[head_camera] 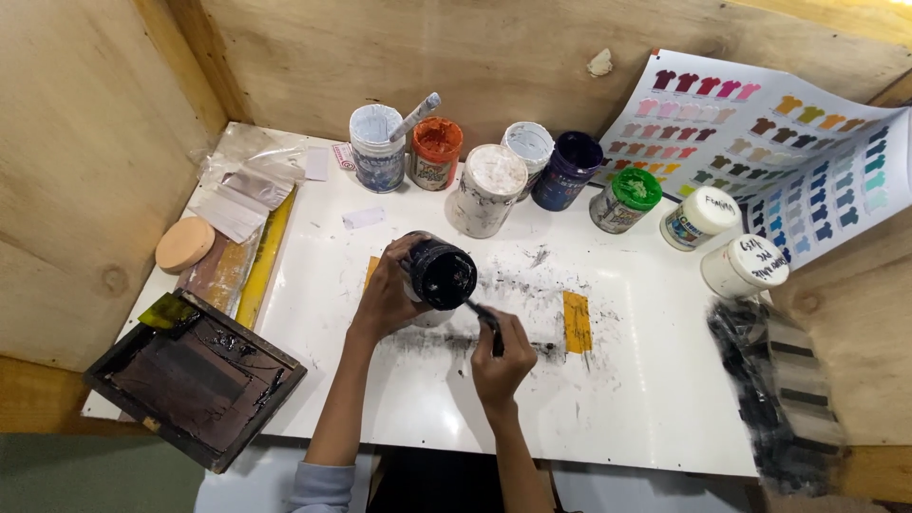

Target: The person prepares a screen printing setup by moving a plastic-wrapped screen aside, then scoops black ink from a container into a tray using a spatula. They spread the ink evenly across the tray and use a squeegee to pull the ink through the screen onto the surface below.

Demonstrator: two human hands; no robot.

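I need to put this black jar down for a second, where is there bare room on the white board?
The near right part of the white board is bare, between the yellow tape strip and the black-smeared cloth. A smaller patch lies between the dark framed screen and the left hand. The back edge is crowded with paint jars.

The left hand (385, 299) covers the near side of the black jar (440, 275). The tool's (484, 318) handle vanishes inside the right hand (502, 361). Right of the jar, the stained rag (774, 399) blurs. Both forearms run off the bottom edge.
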